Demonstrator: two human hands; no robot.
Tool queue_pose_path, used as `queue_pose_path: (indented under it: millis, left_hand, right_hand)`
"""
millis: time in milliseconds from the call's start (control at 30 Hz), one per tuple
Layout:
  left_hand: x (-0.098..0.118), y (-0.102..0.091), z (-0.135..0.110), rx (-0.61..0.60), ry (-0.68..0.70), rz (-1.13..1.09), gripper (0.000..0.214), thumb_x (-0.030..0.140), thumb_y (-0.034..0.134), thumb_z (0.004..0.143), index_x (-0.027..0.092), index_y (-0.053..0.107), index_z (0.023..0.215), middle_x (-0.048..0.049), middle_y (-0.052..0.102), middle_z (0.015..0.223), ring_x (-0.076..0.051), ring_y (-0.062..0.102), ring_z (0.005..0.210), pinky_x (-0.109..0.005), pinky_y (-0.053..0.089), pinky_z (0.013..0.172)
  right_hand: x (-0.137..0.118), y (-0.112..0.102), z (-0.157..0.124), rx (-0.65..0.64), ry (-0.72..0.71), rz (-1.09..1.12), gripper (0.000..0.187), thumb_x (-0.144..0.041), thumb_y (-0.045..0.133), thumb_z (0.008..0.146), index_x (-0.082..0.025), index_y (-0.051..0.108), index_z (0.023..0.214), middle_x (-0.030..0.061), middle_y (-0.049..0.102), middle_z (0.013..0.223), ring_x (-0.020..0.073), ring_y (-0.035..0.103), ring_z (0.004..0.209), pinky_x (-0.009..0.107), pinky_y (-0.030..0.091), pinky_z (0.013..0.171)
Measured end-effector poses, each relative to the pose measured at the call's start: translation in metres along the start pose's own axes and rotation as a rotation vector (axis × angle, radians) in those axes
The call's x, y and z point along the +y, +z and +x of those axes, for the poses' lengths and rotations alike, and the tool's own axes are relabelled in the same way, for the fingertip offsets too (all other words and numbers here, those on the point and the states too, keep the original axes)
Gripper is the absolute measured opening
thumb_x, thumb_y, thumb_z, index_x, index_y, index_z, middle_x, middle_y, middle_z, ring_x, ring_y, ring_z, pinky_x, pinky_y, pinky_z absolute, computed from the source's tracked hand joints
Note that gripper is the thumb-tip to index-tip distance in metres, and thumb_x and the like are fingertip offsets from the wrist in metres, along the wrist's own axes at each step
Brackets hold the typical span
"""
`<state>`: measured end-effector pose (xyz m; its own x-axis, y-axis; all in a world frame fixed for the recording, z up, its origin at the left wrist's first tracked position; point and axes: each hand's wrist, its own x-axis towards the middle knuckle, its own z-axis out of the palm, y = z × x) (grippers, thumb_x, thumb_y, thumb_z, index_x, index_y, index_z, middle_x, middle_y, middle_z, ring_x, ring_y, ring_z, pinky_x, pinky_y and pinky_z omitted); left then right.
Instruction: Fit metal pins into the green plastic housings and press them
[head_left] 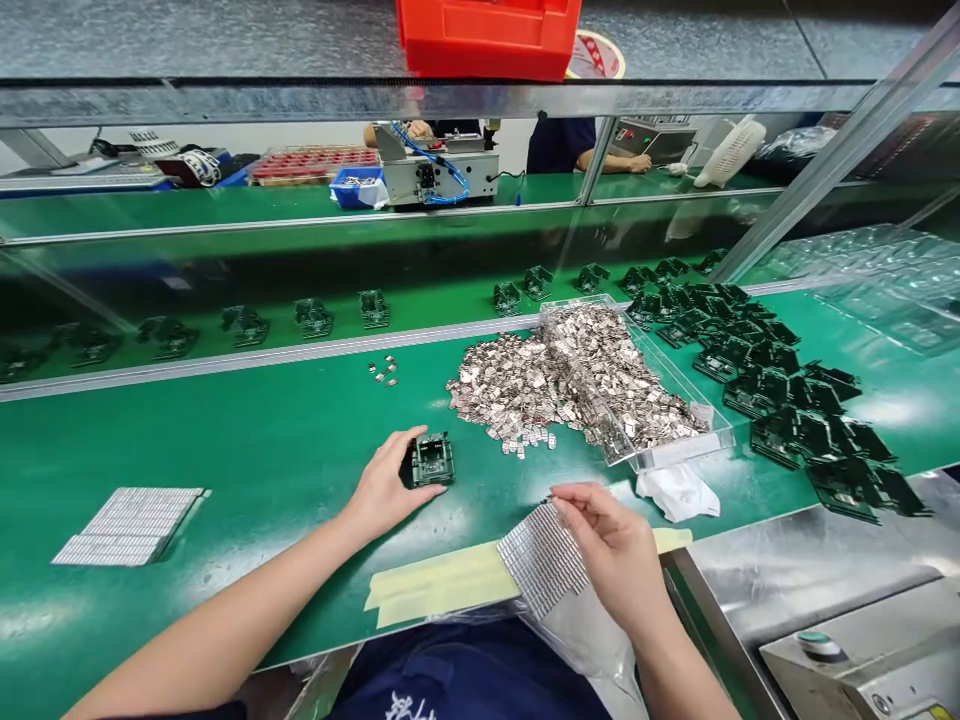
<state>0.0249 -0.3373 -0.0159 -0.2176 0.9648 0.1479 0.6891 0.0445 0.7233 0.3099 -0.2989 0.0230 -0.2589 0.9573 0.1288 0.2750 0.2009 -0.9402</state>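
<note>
My left hand (388, 487) grips a small dark green square fixture (433, 460) with a metal centre, holding it against the green workbench (247, 470). My right hand (611, 545) pinches the top edge of a silvery gridded sheet of tiny pieces (544, 558), which hangs over beige tape strips (442, 585). Beyond both hands, a heap of small metal pieces (510, 385) spills from a clear plastic tray (637, 385). Several matching green fixtures (795, 415) lie to the right.
A second silvery sheet (127, 527) lies at the left, and a white cloth (679, 492) sits by the tray. A steel machine housing (855, 640) fills the lower right. Past a glass-and-metal divider, co-workers sit at a second green bench with a pneumatic machine (435, 165).
</note>
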Motion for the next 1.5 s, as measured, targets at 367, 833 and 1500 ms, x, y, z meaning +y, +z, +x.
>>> queue_pose_path:
  millis: [367, 833, 1500]
  left_hand:
    - [0.110, 0.049, -0.016, -0.327, 0.028, -0.848, 0.046, 0.025, 0.079, 0.068, 0.023, 0.053, 0.105, 0.0001, 0.064, 0.088, -0.011, 0.063, 0.070, -0.020, 0.053, 0.060]
    - [0.094, 0.059, -0.031, -0.498, 0.071, -0.768, 0.039, 0.022, 0.062, 0.084, 0.025, 0.049, 0.121, -0.0010, 0.063, 0.085, -0.011, 0.059, 0.065, -0.021, 0.049, 0.061]
    - [0.104, 0.064, -0.042, -0.324, 0.024, -0.693, 0.025, 0.024, 0.058, 0.087, 0.024, 0.052, 0.111, -0.0002, 0.060, 0.079, -0.012, 0.056, 0.065, -0.021, 0.046, 0.057]
  right_hand:
    - [-0.026, -0.001, -0.033, 0.141, 0.026, -0.054, 0.009, -0.026, 0.067, 0.079, -0.022, 0.070, 0.072, 0.0090, 0.062, 0.115, 0.0249, 0.058, 0.111, 0.041, 0.044, 0.097]
    - [-0.015, 0.011, -0.034, 0.140, 0.080, -0.049, 0.012, -0.022, 0.066, 0.078, -0.021, 0.065, 0.067, 0.0090, 0.061, 0.113, 0.0252, 0.057, 0.110, 0.042, 0.044, 0.096]
    - [-0.013, 0.027, -0.043, 0.278, 0.225, 0.395, 0.018, -0.032, 0.075, 0.072, -0.019, 0.064, 0.066, 0.0029, 0.062, 0.073, 0.0151, 0.060, 0.068, 0.025, 0.052, 0.062]
